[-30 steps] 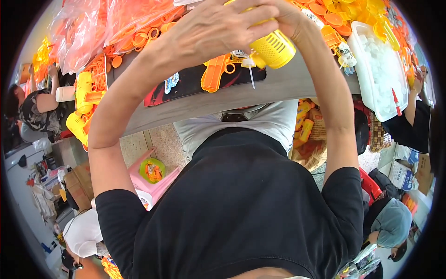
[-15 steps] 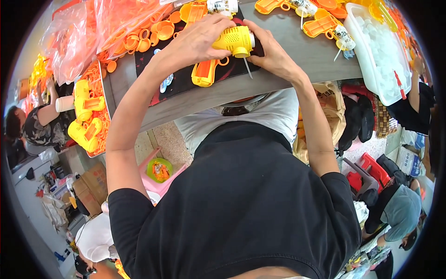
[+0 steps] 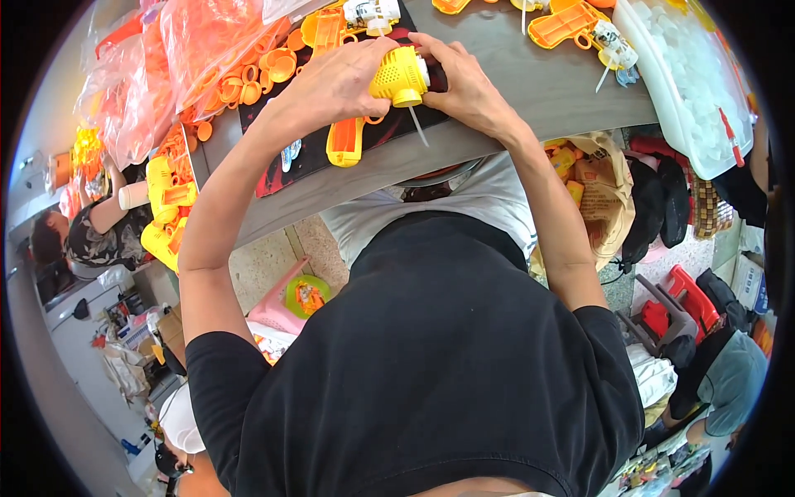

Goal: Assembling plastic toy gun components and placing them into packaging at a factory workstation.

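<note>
My left hand point(image 3: 348, 81) is closed around the left end of a yellow toy body point(image 3: 400, 74), a perforated cylinder with a short round stub underneath. My right hand point(image 3: 470, 89) curls round its white right end, with thumb and forefinger close against it; the exact contact is partly hidden. A thin pale tube point(image 3: 420, 128) hangs down below the toy body. Just under my left hand, an orange toy handle point(image 3: 344, 146) with a ring lies over the dark mat point(image 3: 291, 174); whether it joins the yellow body is hidden.
Orange handles with white cylinders point(image 3: 571, 23) lie along the table's far side. Clear bags of orange parts point(image 3: 224, 50) and loose orange caps point(image 3: 277, 65) fill the left. A white tub point(image 3: 675, 124) of translucent pieces stands right. Yellow toy bodies point(image 3: 170, 203) sit left. Other people work nearby.
The view has shifted slightly, and the toy body with both hands appears further left. My right fingers now sit closer about its white end.
</note>
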Available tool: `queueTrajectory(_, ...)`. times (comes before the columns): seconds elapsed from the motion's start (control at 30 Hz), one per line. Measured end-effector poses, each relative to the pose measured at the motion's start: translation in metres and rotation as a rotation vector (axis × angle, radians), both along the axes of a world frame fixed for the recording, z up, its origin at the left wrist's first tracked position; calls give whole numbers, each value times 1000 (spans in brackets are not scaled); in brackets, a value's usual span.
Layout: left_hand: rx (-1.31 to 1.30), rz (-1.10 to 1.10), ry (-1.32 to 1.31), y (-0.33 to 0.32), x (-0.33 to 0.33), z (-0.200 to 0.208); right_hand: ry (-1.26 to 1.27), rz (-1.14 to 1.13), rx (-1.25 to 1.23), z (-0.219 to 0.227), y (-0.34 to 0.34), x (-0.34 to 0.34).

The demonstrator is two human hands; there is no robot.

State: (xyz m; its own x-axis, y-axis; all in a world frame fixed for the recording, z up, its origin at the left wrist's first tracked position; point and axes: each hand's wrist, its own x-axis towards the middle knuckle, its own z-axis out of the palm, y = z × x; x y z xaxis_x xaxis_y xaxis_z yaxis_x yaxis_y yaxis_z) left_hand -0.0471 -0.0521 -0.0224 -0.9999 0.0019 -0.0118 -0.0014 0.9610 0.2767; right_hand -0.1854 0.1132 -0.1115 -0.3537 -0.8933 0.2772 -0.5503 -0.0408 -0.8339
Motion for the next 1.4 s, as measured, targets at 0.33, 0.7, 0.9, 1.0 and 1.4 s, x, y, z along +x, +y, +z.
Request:
queueTrajectory(0.33, -24, 2, -73, 1, -7, 8, -2, -28, -49, -1, 1, 4)
queueTrajectory(0.7, 21, 6, -171, 0, -2, -3, 13, -47, -37, 0, 0, 6)
queueTrajectory(0.9, -55, -48, -240, 4, -6, 4, 22, -59, -23, -2, -1, 6)
queueTrajectory(1.0, -34, -72, -210, 1, -5, 6, 31, -45, -43, 1, 1, 6)
queueTrajectory(1.4, 24, 7, -237, 5, -10, 11, 35, -58, -46, -1, 0, 6)
